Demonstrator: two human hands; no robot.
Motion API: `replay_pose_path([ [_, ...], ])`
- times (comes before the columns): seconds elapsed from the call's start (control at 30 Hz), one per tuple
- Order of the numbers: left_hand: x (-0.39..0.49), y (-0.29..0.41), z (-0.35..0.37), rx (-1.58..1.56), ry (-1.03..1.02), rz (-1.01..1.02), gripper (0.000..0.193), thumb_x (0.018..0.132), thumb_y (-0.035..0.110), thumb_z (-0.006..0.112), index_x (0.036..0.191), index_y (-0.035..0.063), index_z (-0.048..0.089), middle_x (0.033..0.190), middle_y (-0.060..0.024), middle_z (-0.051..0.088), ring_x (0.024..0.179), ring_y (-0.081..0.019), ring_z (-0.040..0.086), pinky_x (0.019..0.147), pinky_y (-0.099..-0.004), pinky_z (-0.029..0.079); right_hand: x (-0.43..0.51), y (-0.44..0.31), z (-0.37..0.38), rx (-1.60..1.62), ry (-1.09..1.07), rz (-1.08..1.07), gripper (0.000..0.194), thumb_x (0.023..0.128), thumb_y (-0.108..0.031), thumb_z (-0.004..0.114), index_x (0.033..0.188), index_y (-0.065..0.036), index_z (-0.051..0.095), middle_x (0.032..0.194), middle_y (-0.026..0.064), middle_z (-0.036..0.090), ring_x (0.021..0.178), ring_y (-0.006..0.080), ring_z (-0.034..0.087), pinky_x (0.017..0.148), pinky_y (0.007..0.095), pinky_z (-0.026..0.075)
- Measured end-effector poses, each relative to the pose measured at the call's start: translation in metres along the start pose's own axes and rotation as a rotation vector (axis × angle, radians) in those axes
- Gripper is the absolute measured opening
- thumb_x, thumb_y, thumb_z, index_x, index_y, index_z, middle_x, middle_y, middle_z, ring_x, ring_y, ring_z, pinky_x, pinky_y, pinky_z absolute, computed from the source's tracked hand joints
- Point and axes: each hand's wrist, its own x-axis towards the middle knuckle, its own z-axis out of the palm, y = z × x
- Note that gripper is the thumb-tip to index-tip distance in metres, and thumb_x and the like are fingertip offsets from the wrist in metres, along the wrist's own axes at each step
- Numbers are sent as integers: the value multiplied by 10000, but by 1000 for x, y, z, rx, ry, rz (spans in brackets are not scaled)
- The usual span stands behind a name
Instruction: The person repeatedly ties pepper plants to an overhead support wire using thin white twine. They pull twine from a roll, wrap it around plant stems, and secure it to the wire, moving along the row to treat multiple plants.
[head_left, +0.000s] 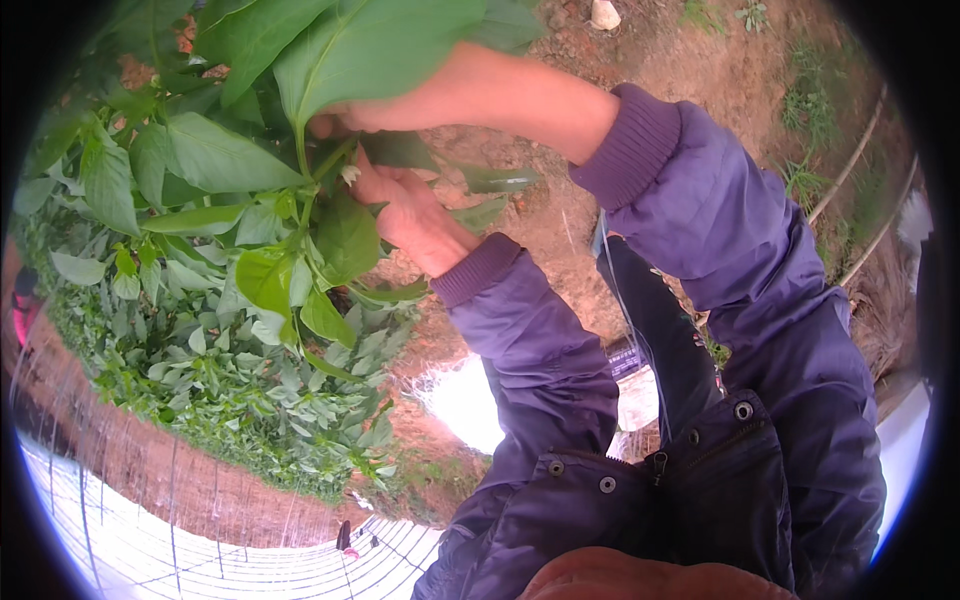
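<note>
A leafy pepper plant (307, 199) with broad green leaves rises at the upper left, and both hands are in among its upper stems. My right hand (420, 101) reaches in from the right, partly covered by a large leaf (375, 52); its fingertips are close to a stem junction. Just below it, my left hand (401, 202) has its fingers up against the stems, beside a small white flower (350, 175). Leaves hide the fingertips of both hands, so what they grip does not show. Purple jacket sleeves with ribbed cuffs cover both arms.
Dense rows of similar plants (262, 405) run along the left and below. Reddish-brown soil (540, 195) with small weeds lies to the right, crossed by thin pale hoses or poles (851, 176). A greenhouse frame (172, 517) curves along the lower left.
</note>
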Motion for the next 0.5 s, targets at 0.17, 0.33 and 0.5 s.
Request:
replay_pose_path([
  [0.17,-4,3,-1,-44,25,-50,275,888,77,647,1152,93,571,1007,-7,632,683,-48,548,536,-166,439,8,7,6,-154,48,-47,240,867,-256,570,1009,-121,708,824,64,703,773,197,671,703,331,516],
  [0.33,-8,2,-9,-97,18,-114,230,895,147,656,1099,48,617,960,18,640,579,7,451,495,-136,357,9,8,16,-458,178,-153,225,859,-262,576,971,-121,710,788,64,688,751,183,657,676,320,508],
  [0.5,2,1,-21,-103,-243,-38,245,893,190,664,1083,42,623,960,15,647,561,13,445,504,-116,361,4,9,12,-623,309,-222,213,850,-269,581,932,-120,711,752,63,673,728,169,643,649,310,499],
])
